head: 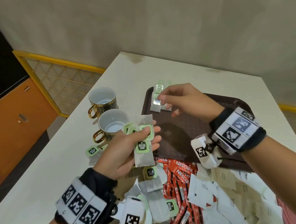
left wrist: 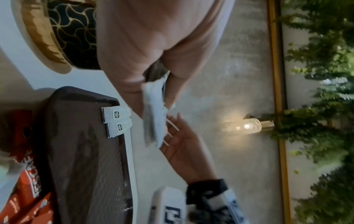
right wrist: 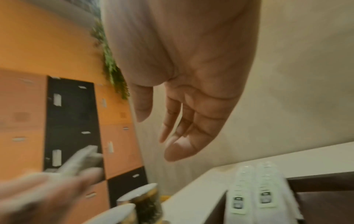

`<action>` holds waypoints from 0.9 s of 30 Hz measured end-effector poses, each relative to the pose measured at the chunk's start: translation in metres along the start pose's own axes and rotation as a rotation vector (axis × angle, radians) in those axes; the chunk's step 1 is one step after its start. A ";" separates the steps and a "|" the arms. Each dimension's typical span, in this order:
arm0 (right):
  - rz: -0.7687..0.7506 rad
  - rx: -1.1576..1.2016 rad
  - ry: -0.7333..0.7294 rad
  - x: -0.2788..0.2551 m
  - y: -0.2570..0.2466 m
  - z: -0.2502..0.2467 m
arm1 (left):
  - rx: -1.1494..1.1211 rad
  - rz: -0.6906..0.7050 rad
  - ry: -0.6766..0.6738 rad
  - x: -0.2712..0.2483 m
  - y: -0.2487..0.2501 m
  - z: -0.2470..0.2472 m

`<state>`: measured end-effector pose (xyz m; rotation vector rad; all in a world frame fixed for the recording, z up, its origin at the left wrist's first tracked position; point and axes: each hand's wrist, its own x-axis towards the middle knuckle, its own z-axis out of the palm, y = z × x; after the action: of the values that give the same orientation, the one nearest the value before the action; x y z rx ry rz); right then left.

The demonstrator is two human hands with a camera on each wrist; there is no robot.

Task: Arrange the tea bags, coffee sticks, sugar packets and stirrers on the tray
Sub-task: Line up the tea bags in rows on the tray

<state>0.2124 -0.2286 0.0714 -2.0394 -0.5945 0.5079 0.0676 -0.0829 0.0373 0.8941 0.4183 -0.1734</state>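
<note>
Left hand [head: 128, 147] grips a small bunch of tea bags [head: 143, 146], thumb pressing a green tag against the fingers, held above the table [head: 74, 161] at the tray's near-left corner, beside the nearer cup. Right hand [head: 183, 101] hovers over the brown tray [head: 188, 132] with nothing in it, fingers loose and slightly curled (right wrist view shows the palm bare, fingers hanging relaxed). Two short rows of tea bags [head: 157, 97] already lie side by side at the tray's far-left corner, overlapping along each row, far ends reaching the rim; right fingertips sit just above them, contact unclear. Rest of the tray floor is bare. Near edge of the tray: a loose heap touching it, with more tea bags [head: 153, 186] on the left, red Nescafe coffee sticks [head: 180, 179] in the middle, white and tan sugar packets [head: 223, 190] on the right. Stirrers can't be made out. One stray tea bag [head: 92, 152] lies on the table left of the left hand. Two gold-handled cups [head: 109, 114] stand upright on the table just left of the tray, one behind the other, both apparently empty.
</note>
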 end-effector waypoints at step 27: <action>0.142 0.276 0.090 -0.072 0.012 0.015 | 0.669 0.233 0.023 0.029 -0.011 0.013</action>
<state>0.1490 -0.2667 0.0619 -1.8373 -0.3079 0.5463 0.0940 -0.0991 0.0249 1.5951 0.2726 -0.0865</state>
